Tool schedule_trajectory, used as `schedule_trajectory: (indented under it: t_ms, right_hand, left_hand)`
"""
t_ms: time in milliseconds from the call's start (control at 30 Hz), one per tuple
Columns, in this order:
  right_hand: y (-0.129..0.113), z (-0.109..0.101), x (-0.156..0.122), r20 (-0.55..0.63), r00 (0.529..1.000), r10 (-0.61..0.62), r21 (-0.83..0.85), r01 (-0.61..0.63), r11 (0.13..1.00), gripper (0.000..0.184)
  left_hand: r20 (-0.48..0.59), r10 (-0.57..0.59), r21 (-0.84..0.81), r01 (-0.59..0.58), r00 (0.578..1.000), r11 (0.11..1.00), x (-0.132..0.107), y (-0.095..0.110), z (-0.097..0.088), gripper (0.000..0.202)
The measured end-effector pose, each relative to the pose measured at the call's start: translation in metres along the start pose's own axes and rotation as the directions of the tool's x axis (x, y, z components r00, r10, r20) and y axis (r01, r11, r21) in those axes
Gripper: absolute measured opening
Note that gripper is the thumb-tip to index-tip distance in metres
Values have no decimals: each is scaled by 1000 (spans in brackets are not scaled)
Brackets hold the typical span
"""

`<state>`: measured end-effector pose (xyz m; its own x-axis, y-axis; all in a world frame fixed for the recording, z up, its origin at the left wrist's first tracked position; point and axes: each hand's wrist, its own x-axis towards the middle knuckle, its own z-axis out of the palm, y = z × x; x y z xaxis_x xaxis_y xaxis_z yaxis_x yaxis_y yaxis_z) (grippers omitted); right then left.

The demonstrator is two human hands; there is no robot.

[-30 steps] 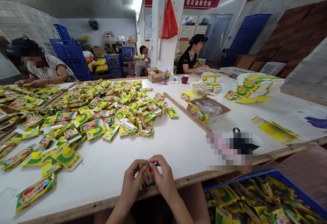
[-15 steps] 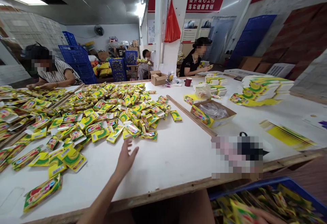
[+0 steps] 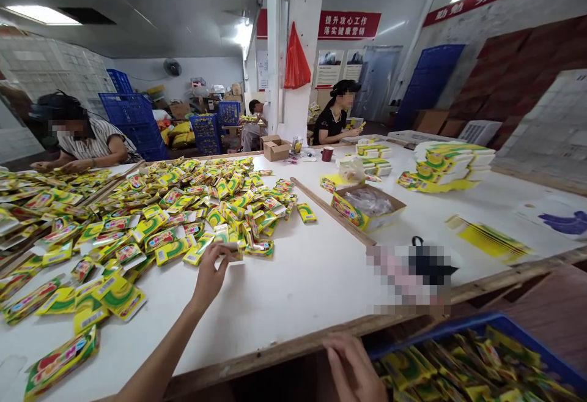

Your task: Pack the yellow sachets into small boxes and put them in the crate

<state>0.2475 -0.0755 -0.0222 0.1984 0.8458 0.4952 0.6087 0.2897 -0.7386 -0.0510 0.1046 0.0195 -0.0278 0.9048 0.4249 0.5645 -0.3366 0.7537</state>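
My left hand point(image 3: 211, 272) reaches to the near edge of a heap of small yellow-and-green printed boxes point(image 3: 153, 227). Its thumb and fingers are closed on one small box point(image 3: 235, 254), partly hidden behind the fingers. My right hand point(image 3: 352, 366) is over the table's front edge, its fingers stretched out and holding nothing. Just to its right, below the table top, is a blue crate point(image 3: 518, 322) filled with more of the small boxes.
A wooden strip point(image 3: 332, 211) lies on the white table point(image 3: 293, 286). Beyond it are an open carton point(image 3: 389, 215) with a plastic bag, flat yellow cartons point(image 3: 488, 238) and stacked display boxes point(image 3: 444, 166). Several people sit around, one at the left point(image 3: 98, 142).
My left hand has closed on a small box at the heap's edge. My right hand has left the blue crate, let go of a box there, and come left to the table edge.
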Motion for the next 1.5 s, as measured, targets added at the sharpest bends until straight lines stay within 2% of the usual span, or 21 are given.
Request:
schedule_trajectory:
  t_ms: [67, 167, 233, 333, 567, 700, 767, 833, 967, 1167, 1333, 1500]
  right_hand:
    - [-22, 27, 15, 47, 999, -1, 99, -4, 995, 15]
    - [-44, 66, 29, 108, 994, 17, 271, -46, 961, 18]
    - [-50, 87, 33, 170, 985, 30, 367, -92, 926, 21]
    - [-49, 102, 37, 223, 973, 60, 435, -155, 887, 22]
    - [-54, 94, 60, 320, 946, -48, 400, -89, 912, 15]
    - [-55, 100, 62, 219, 976, -19, 396, -71, 916, 16]
    - [-53, 104, 60, 172, 985, 12, 407, -82, 910, 25]
    - [-53, 104, 59, 184, 983, -7, 407, -70, 911, 28]
    - [-57, 98, 61, 263, 960, -91, 401, -24, 916, 14]
    - [-65, 97, 63, 245, 967, -68, 383, -32, 923, 16]
    - [-70, 101, 71, 228, 973, -26, 318, -49, 947, 16]
    - [-61, 101, 63, 234, 972, -31, 356, -56, 933, 15]
  left_hand:
    - [120, 12, -86, -2, 993, 996, -33, 15, -3, 10]
    - [282, -56, -332, 152, 958, 931, -74, 35, 4, 19]
    - [309, -115, -451, 252, 944, 856, -91, 44, 13, 24]
    - [264, -158, -489, 273, 952, 829, -102, 46, 24, 17]
    - [227, -191, -469, 279, 955, 838, -98, 41, 29, 20]
    - [145, -261, -583, 295, 955, 757, -95, 41, 33, 29]
    - [158, -264, -609, 304, 952, 732, -94, 42, 33, 33]
    - [199, -227, -558, 300, 953, 774, -92, 42, 31, 29]
    - [229, -169, -435, 256, 959, 863, -95, 46, 25, 25]
    - [204, -213, -437, 284, 955, 853, -100, 53, 25, 23]
    - [168, -258, -423, 306, 951, 853, -92, 54, 26, 25]
    - [179, -210, -434, 269, 961, 860, -93, 49, 25, 25]
